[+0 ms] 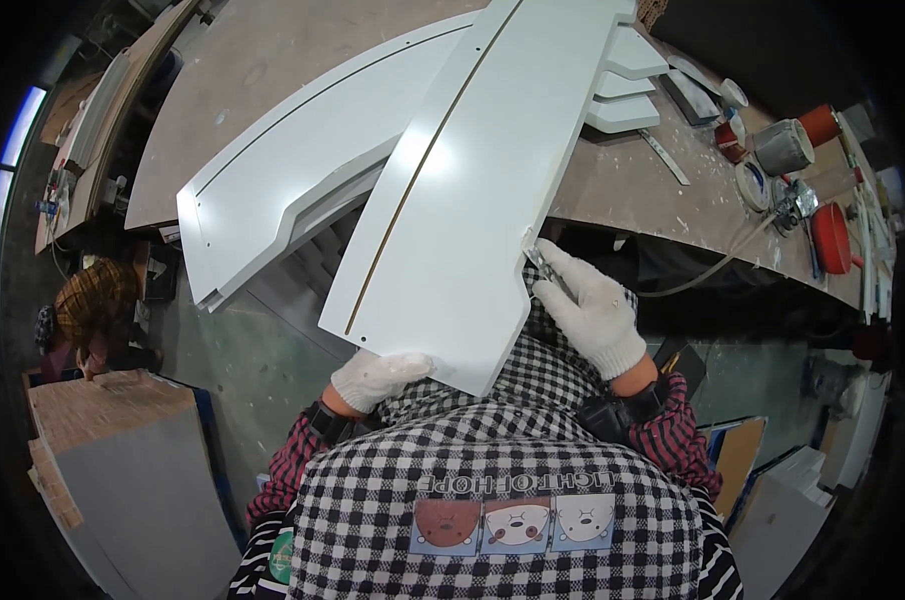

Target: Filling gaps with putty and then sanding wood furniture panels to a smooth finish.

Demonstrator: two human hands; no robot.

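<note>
- Checked apron fabric [503, 470] fills the foreground, with both white-gloved hands of the person reaching out over it to a long white lacquered panel [463, 200].
- Left hand [378, 378] is closed under the panel's near corner, gripping and propping it; the panel's far part lies across the workbench while the near end overhangs the edge.
- Right hand [593, 305] is closed around a small metal scraper [535, 256], its tip pressed to the panel's right edge.
- Judging by this, the step in hand looks like trimming or cleaning that edge; the next move likely calls for a steady draw along the edge while the left hand keeps the panel from rocking.
- Second white curved panel [283, 190] lies beside the first, partly under it, and smaller white pieces [628, 85] are stacked beyond.
- Brown, paint-flecked workbench [633, 185] carries tape rolls, a grey tin [783, 147] and red containers [831, 238] on the right.
- Green workshop floor [243, 350] lies below, with boards leaning at left and another person in a checked cap [95, 300] crouching nearby.
</note>
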